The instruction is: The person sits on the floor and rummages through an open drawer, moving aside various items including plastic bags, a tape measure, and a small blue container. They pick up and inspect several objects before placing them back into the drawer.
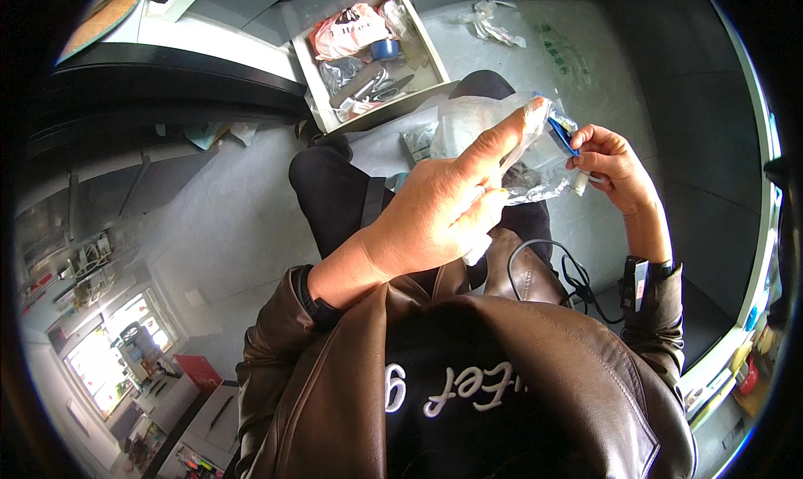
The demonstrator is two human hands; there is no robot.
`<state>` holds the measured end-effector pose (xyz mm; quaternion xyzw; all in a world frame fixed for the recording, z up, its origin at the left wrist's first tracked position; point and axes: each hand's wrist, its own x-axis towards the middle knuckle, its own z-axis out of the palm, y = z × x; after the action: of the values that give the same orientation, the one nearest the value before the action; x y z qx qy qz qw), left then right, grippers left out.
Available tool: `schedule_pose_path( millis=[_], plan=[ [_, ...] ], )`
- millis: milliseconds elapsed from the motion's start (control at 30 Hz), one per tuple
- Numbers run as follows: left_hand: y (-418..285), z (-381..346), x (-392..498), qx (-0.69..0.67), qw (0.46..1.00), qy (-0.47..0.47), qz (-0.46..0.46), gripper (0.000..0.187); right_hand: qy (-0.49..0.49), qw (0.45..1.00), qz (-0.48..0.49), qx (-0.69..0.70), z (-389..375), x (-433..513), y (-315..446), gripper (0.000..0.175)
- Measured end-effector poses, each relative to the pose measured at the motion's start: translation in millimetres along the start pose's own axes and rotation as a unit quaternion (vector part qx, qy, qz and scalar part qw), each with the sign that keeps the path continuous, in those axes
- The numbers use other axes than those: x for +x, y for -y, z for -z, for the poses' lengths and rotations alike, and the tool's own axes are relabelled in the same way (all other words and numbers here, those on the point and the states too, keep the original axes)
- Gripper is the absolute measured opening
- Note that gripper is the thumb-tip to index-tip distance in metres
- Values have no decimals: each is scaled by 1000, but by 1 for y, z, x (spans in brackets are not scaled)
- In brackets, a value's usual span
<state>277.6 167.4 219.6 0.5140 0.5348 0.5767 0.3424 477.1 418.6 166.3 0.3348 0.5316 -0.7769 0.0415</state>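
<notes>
My left hand (439, 206) grips the edge of a clear plastic bag (536, 181), its index finger stretched along the film, with a crumpled white piece below the palm. On the bag's other side, my right hand (605, 159) pinches a thin blue item (562, 136) between thumb and fingers. A small white cylindrical piece (579, 183) is just below those fingertips; whether it is held or hangs from the bag I cannot tell. Behind the bag, a larger translucent plastic bag (461, 124) lies over my knees, beside a small clear packet (420, 141).
An open drawer (376, 112) ahead holds a pink printed bag (351, 32), a blue tape roll (384, 49), scissors and other small things. Crumpled plastic (495, 24) lies on the floor beyond. A black cable (580, 275) loops near my right forearm. A dark cabinet stands at the right.
</notes>
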Motion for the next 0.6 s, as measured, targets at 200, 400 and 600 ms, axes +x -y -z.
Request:
schedule_pose_path(
  millis=[200,400,600],
  plan=[
    [-5,6,-1,-8,998,20,51,84,-35,998,18,-44,-7,-2,1,18],
    [-4,3,0,-5,999,12,41,83,-51,989,18,-135,-17,-5,8,28],
    [-7,1,-1,1,998,14,57,84,-70,987,30,-142,-21,-9,10,42]
  ],
)
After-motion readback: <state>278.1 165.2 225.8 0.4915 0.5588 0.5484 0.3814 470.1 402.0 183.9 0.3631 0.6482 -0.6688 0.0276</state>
